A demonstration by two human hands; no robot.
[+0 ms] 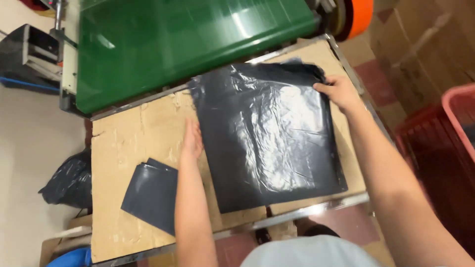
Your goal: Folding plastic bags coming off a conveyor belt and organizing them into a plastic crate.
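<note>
A large glossy black plastic bag [269,133] lies flat on a cardboard-covered table [133,148]. My left hand [192,139] rests flat, fingers together, against the bag's left edge. At the bag's upper right edge, my right hand [339,91] pinches the plastic with thumb on top. A smaller stack of dark grey flat bags [151,194] lies at the table's near left, partly under my left forearm.
A green conveyor belt [188,39] runs beyond the table's far edge, with an orange roller [360,15] at its right end. A red plastic crate [445,143] stands to the right. A crumpled black bag [69,180] lies on the floor at left. Brown cartons [425,44] stand at back right.
</note>
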